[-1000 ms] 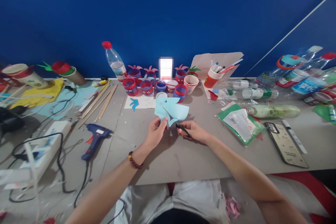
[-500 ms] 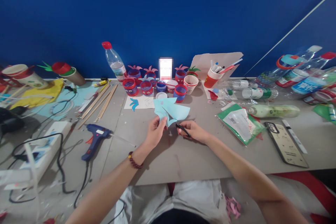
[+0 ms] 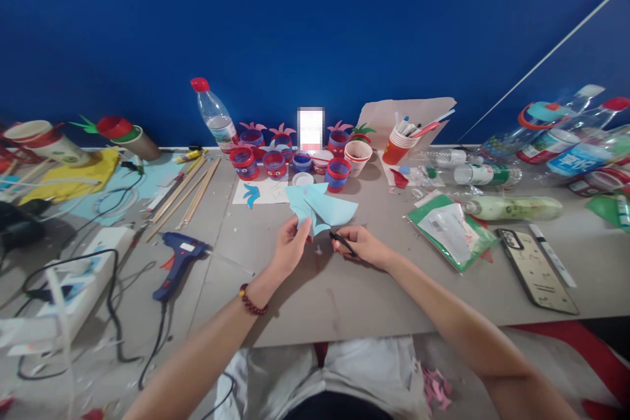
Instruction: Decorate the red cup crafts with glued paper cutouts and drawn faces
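Observation:
Light blue paper [image 3: 335, 205], partly cut into pointed shapes, hangs over the middle of the table. My left hand [image 3: 291, 246] pinches its lower left part between thumb and fingers. Black-handled scissors [image 3: 344, 244] are gripped in my right hand [image 3: 361, 246], just right of the paper's lower edge; their blades are mostly hidden by the paper. Behind the paper stand several red and blue decorated cups [image 3: 337, 175], some with paper leaves. A darker blue leaf cutout [image 3: 251, 195] lies on a white sheet [image 3: 273, 191] to the left.
On the left are a blue glue gun [image 3: 180, 262], a power strip [image 3: 88, 282] with cables, and wooden sticks [image 3: 199, 193]. On the right lie a green packet [image 3: 450, 233], a phone [image 3: 536, 270], a marker [image 3: 552, 256] and plastic bottles [image 3: 487, 175]. A pen cup [image 3: 398, 146] stands behind.
The light blue paper has shifted and tilted slightly, its left part moving a little left. My left hand has moved slightly left with it; my right hand has barely moved.

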`<state>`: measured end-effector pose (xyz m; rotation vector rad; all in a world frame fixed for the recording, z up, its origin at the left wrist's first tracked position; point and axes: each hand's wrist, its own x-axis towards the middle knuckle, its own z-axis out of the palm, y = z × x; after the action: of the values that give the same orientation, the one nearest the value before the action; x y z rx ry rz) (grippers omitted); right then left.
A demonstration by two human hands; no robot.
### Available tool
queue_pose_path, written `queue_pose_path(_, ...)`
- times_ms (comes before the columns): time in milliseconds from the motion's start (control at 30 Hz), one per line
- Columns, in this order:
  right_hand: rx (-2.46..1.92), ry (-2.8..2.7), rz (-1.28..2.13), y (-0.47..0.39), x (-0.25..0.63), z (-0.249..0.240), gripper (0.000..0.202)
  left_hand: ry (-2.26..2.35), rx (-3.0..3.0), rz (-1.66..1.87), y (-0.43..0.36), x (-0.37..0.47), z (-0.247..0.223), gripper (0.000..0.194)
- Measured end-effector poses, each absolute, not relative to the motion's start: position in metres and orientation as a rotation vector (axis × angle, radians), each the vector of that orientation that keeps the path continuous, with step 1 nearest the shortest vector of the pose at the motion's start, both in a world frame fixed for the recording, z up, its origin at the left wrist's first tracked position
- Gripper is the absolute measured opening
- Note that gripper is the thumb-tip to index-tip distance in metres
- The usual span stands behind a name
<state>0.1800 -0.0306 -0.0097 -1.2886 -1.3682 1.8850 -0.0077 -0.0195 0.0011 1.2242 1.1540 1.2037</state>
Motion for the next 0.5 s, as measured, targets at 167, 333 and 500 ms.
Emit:
queue_pose_path(167,-1.295,-1.380,1.843,-0.031,0.180,-0.013,0.038,1.145,1.256,1.209,-0.018,-0.011,0.003,0.048)
queue_pose_path(333,-1.274,-1.331,1.866,-0.032,0.177,-0.005,0.044,1.151,1.238,1.220,-0.017,-0.013,0.006,0.046)
queue_pose_path(500,-1.258,-1.334,1.869,-0.032,0.176,-0.003,0.043,1.147,1.233,1.221,-0.016,-0.012,0.008,0.046)
